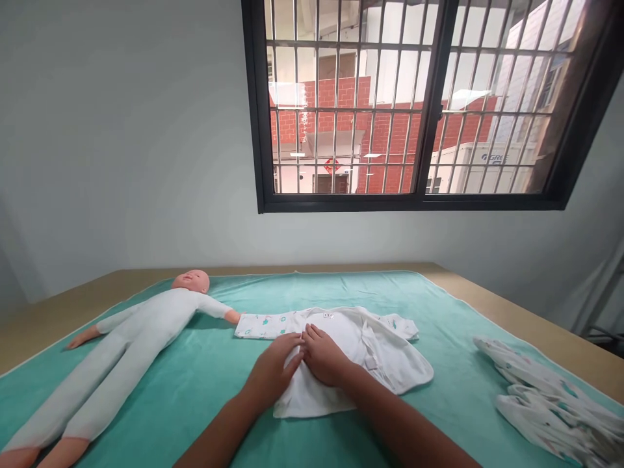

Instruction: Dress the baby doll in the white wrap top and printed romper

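My left hand [273,365] and right hand [325,357] meet on the shirt [350,335], probably steadying it; whether fingers [316,335] pinch, I can't tell.

Barred window [431,110] in grey wall [127,130]

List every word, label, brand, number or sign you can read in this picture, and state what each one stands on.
"GREE": on the white unit outside the window.
Too small to read: the marks on the neck label of the white garment.
Too small to read: any lettering on the red diamond-shaped sign outside.
No other readable text or numbers.
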The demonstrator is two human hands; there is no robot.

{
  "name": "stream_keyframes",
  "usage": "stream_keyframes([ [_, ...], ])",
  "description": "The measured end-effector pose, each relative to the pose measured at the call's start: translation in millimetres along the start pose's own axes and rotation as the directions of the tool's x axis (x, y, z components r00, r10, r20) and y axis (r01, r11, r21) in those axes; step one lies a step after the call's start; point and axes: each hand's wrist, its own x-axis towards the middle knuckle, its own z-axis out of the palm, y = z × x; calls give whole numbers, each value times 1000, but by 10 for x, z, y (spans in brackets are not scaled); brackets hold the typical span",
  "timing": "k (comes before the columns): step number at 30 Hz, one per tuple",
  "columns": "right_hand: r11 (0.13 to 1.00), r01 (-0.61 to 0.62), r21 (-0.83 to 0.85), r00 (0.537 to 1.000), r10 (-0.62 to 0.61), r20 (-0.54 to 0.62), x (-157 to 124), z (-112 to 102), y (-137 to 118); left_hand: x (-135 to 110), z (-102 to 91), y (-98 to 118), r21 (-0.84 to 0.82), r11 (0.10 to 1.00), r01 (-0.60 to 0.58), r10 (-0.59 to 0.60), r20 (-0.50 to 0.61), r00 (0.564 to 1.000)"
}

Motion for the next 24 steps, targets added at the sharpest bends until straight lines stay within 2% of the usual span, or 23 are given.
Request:
stream_keyframes([
  [4, 994, 69, 88, 990, -79, 117, -237, -135, 24, -62, 57, 299, -92, 987, -129, 140, 130, 982],
  [7, 986, 29, 163, 994, -45, 95, -589, -284, 12, -111, 46, 412, -90, 979, -181, 197, 215, 957],
  [10, 974, -19, 225, 996, 0, 84, -945, -444, 41, -143, 44, 426, 6, 974, -225, 214, 279, 936],
  [12, 975, -3, 220, 996, -17, 91, -1099, -532, 109, -147, 64, 383, 114, 971, -212, 173, 281, 944],
  [17, 989, 88, 121, 996, -84, -40, -1160, -616, 253, -97, 70, 142, 341, 940, -33, -11, 127, 992],
  [21, 987, 159, -6, 987, -158, 39, -1158, -635, 162, -33, -46, -86, 390, 912, 129, -141, 1, 990],
  [24, 981, 168, -92, 983, -160, 84, -1187, -678, 62, 27, -128, -246, 263, 913, 312, -299, -89, 950],
])
